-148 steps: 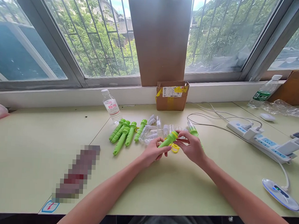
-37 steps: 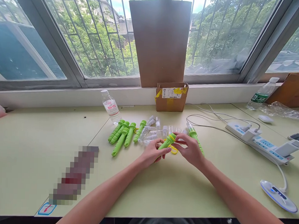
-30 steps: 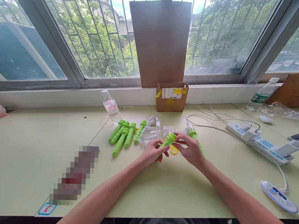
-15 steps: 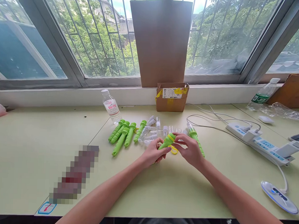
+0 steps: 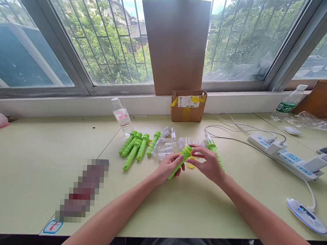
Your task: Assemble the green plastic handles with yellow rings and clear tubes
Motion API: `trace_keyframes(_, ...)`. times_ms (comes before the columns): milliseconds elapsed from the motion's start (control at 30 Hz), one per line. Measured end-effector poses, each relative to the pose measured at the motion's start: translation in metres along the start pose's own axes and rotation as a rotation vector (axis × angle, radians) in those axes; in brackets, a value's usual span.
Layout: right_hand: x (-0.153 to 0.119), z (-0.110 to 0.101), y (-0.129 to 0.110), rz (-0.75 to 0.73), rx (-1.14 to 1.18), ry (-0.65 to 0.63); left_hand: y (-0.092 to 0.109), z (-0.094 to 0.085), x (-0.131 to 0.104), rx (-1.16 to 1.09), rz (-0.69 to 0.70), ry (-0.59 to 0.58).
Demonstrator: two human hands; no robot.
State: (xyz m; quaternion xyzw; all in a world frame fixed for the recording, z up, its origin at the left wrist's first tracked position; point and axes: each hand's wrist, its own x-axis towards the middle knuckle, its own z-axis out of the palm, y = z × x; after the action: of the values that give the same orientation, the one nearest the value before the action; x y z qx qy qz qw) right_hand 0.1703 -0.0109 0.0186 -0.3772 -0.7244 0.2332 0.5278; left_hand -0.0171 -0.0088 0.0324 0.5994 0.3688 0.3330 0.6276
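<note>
My left hand [image 5: 170, 166] is wrapped round a ribbed green tube [image 5: 179, 163], which slants with its threaded end up to the right. A yellow ring sits around that threaded end, and the fingertips of my right hand [image 5: 205, 161] pinch there. Another yellow ring [image 5: 190, 163] lies on the table just below the tube's top. Several green tubes [image 5: 131, 156] lie to the left of my hands. Clear plastic bottles with white caps [image 5: 165, 150] are heaped behind them. One green tube with a clear top [image 5: 215, 151] lies beyond my right hand.
A water bottle [image 5: 122, 117] and a cardboard box [image 5: 188, 106] stand at the back of the table [image 5: 30, 168]. On the right are a power strip [image 5: 289, 158] with cables, a white oval device [image 5: 307, 215] and another bottle [image 5: 289, 102]. A blurred object [image 5: 83, 191] lies left.
The green tube has turned in my left hand, so more of its lower body shows below my fingers. My right fingertips remain at its top. The things on the table lie as before.
</note>
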Motion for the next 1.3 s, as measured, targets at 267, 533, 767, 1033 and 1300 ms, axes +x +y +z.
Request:
trace_keyframes(267,-0.0018,0.0051,0.0031,0.013,0.038,-0.012,-0.006,-0.0014,0.0016,0.038,-0.017,-0.001)
trace_keyframes(533,-0.0023,0.0036,0.0035,-0.027,0.019,-0.017,-0.0005,0.001,-0.0007,0.005,-0.04,0.046)
trace_keyframes(767,-0.0031,0.0028,0.0044,-0.022,0.022,-0.008,-0.001,0.0016,0.0004,-0.013,-0.001,0.022)
trace_keyframes(1033,-0.0024,0.0042,0.0029,-0.037,0.01,-0.013,-0.0047,-0.0011,0.0019,0.031,-0.04,0.021)
trace_keyframes(1300,-0.0017,0.003,-0.0015,-0.044,-0.01,-0.006,-0.002,0.0,0.0005,-0.029,-0.054,0.055)
